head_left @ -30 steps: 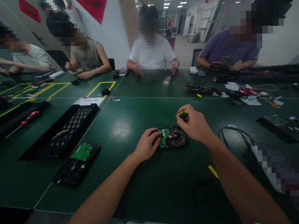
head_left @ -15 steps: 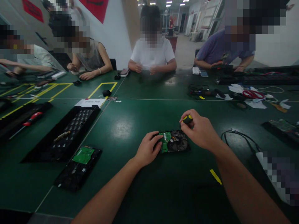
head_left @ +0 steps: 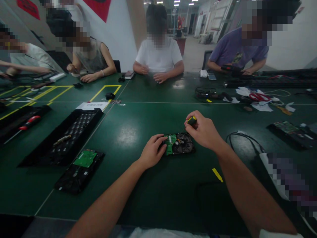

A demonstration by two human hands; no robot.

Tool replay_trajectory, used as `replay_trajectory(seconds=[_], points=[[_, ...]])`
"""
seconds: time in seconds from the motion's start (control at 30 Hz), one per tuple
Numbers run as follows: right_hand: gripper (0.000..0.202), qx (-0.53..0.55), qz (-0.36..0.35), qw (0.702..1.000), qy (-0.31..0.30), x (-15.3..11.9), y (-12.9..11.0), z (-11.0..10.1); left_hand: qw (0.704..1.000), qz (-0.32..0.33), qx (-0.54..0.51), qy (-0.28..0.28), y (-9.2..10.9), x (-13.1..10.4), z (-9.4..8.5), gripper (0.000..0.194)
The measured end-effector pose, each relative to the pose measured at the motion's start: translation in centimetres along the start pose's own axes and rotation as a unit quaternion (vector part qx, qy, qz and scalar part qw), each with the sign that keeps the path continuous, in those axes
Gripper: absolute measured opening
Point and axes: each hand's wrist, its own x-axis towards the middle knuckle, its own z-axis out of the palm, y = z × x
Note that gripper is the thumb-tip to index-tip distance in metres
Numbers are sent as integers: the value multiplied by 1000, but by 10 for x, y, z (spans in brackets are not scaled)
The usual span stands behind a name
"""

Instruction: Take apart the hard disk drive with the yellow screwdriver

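A flat, rectangular hard drive [head_left: 183,144] with a green circuit board is being pressed onto the smooth green table [head_left: 138,185] by the left hand [head_left: 153,151]. Apart from it, a rounded yellow-and-black screwdriver handle [head_left: 192,121] is being gripped by the right hand [head_left: 201,129].

View has swung between frames: vs 0.5 s ago, hard drive [head_left: 180,144], screwdriver [head_left: 192,120], left hand [head_left: 152,150] and right hand [head_left: 202,128] all sit further left and a bit higher in frame. Yellow strip [head_left: 217,175], lower right, shifts the same way.

Bigger change is top center, person in white [head_left: 158,54]: hands were raised and apart 1.0 s ago, close together 0.5 s ago. Now the frame-right hand [head_left: 160,77] is down flat on the table, frame-left one [head_left: 143,69] curled.

Newly in frame: pale sleeve [head_left: 279,234] at bottom right, white cable [head_left: 308,225] in lower right corner. More pale crumpled material [head_left: 163,233] shows at bottom center.
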Motion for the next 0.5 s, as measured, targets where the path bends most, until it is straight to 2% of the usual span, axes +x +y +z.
replay_trajectory(seconds=[0.5], points=[[20,1,-40,999,-4,-1,1,12,1000,3,-13,-3,4,-3,-4,50]])
